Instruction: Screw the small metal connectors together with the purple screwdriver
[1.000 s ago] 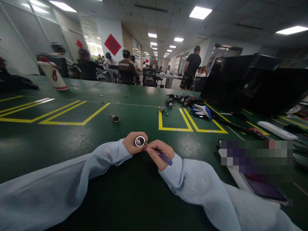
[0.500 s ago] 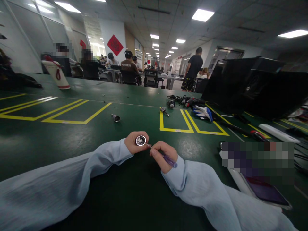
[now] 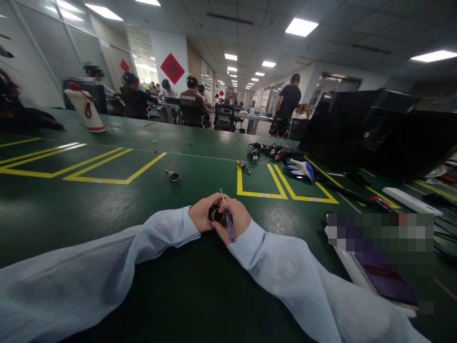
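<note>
My left hand [image 3: 202,213] is wrapped round a dark round part [image 3: 216,214] with a metallic rim, over the near middle of the table. Closed on a screwdriver with a purple handle [image 3: 231,230], my right hand [image 3: 240,214] also touches the round part. The screwdriver's thin shaft points up and away from me. Beyond my hands lie a metal shell [image 3: 173,176] on the left and a small metal connector [image 3: 244,166] at a yellow tape corner.
Dark cabled connectors [image 3: 255,155] and a blue-white glove [image 3: 300,169] lie back right, near black monitors [image 3: 339,114]. A phone [image 3: 387,281] is at the right. A white cup [image 3: 86,110] stands far left. People sit beyond the green table [image 3: 117,209].
My right hand has moved left and up against my left hand. The screwdriver shaft has swung from the round part's opening to point upward, and that opening has turned.
</note>
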Action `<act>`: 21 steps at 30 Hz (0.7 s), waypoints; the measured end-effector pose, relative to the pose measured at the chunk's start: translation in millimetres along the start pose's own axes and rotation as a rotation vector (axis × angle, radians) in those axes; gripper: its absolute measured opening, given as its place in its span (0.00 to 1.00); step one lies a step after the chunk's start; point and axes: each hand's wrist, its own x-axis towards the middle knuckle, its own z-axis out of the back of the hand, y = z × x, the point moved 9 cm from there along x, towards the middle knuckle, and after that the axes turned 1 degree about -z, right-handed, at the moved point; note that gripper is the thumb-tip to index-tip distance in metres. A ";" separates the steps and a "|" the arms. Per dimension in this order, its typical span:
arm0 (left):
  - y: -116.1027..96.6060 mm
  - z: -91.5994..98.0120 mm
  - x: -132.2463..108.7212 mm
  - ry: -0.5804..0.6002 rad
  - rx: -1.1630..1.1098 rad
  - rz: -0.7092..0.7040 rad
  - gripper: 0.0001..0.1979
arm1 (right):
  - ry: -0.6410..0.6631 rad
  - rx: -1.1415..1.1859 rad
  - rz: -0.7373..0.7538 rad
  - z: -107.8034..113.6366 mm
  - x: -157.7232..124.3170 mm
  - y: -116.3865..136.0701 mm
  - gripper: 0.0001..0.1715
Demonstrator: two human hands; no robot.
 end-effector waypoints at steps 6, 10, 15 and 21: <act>0.1 35.1 0.7 -0.179 0.448 -0.033 0.33 | -0.136 -0.043 0.077 20.4 12.5 -3.1 0.10; 15.7 104.8 -10.8 -0.463 0.801 0.073 0.29 | -0.228 -0.290 -0.050 51.9 29.7 -49.2 0.10; 55.0 185.5 -30.7 -0.535 1.113 0.265 0.27 | -0.227 -0.454 -0.160 84.4 43.1 -105.0 0.08; 102.0 184.4 -28.2 -0.077 1.099 0.342 0.33 | -0.164 -0.525 -0.274 85.6 37.8 -143.3 0.07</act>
